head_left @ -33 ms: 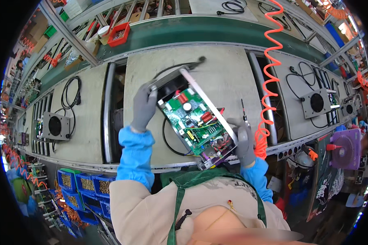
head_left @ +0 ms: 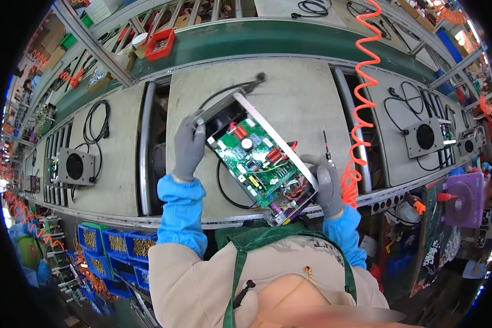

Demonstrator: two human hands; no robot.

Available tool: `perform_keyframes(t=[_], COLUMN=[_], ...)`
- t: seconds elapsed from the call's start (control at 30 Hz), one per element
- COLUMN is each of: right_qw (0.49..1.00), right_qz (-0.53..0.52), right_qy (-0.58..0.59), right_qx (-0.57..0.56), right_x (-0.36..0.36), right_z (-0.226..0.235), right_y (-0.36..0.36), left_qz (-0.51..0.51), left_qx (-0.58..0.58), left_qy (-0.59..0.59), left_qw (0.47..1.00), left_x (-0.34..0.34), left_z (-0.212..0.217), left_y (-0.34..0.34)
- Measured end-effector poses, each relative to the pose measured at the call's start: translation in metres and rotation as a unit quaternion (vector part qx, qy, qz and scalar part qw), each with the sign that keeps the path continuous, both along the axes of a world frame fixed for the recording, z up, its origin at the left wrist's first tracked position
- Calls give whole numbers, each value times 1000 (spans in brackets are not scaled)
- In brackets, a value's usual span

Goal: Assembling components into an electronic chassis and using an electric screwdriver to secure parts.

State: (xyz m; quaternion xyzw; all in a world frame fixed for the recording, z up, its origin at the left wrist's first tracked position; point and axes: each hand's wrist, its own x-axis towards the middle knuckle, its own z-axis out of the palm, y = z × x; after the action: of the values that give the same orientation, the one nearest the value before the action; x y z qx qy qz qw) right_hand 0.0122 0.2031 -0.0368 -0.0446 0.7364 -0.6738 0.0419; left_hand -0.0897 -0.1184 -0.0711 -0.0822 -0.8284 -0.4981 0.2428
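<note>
A metal chassis with a green circuit board [head_left: 251, 156] inside is held tilted above the workbench board. A dark fan [head_left: 227, 117] fills its far left end, and a pale side plate [head_left: 276, 139] runs along its right. My grey-gloved left hand [head_left: 189, 145] grips the far left corner, thumb on the edge. At the near right end, my gloved right hand [head_left: 327, 188] is closed on the chassis; some of its fingers are hidden. A thin pointed tool [head_left: 327, 146] stands just beyond that hand; whether the hand touches it I cannot tell. A black cord [head_left: 224, 94] trails behind the chassis.
An orange coiled hose [head_left: 363, 109] hangs right of my right hand. Similar fan units [head_left: 77, 166] with cords sit on boards at both sides. Metal rollers [head_left: 146, 153] lie between the boards. Blue bins of small parts [head_left: 116, 244] stand lower left, and a red tray [head_left: 159, 45] stands at the back.
The far end of the chassis has shifted slightly left with my left hand. The cord's plug has moved a little left as well. Both hands keep their hold.
</note>
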Motion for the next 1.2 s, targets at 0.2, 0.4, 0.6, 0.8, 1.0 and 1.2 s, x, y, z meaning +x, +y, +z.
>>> perform_keyframes(t=[0.2,0.4,0.6,0.8,1.0,1.2], right_qw=[990,956,956,968,932,943], right_qz=[-5,21,-15,41,98,62], right_qy=[77,-14,-6,4,126,162], right_qx=[121,294,294,248,327,284], right_x=[15,76,43,2,84,21], right_z=[-21,-55,-76,-60,-54,-58], right_y=[26,32,29,52,24,45], left_qz=[79,98,156,219,235,263], left_qx=[-61,-68,-157,-119,-145,-162], left_qy=[-91,-74,0,-87,-50,-44], left_qw=[991,990,975,964,960,950], left_x=[26,28,61,78,83,102], left_z=[3,2,-9,-15,-14,-11], left_y=[-11,-9,-16,-8,2,28])
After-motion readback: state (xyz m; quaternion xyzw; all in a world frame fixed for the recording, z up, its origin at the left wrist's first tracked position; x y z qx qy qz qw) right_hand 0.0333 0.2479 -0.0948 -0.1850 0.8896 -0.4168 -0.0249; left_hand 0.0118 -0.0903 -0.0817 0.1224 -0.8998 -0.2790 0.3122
